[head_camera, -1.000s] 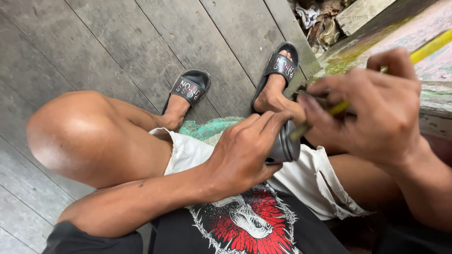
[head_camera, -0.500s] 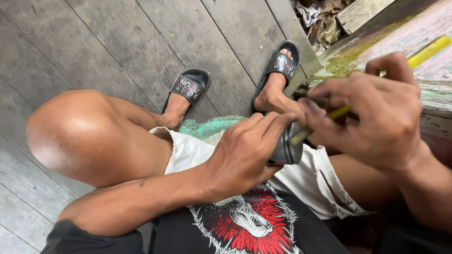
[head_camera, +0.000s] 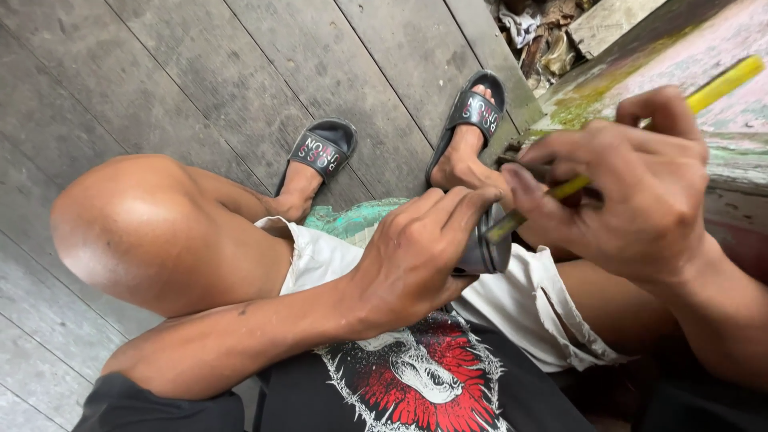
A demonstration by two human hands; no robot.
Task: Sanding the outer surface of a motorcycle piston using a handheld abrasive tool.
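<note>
Nearest us, our left hand [head_camera: 416, 268] curls its fingers around a small dark round can [head_camera: 482, 248] held over our lap. Our right hand [head_camera: 632, 192] pinches a yellow stick [head_camera: 704, 96] whose tip meets the can's rim. Beyond our knees, two black sandals [head_camera: 324, 148] rest on grey wooden floorboards [head_camera: 200, 72]; a worn painted bench [head_camera: 704, 56] stands at the right.
</note>
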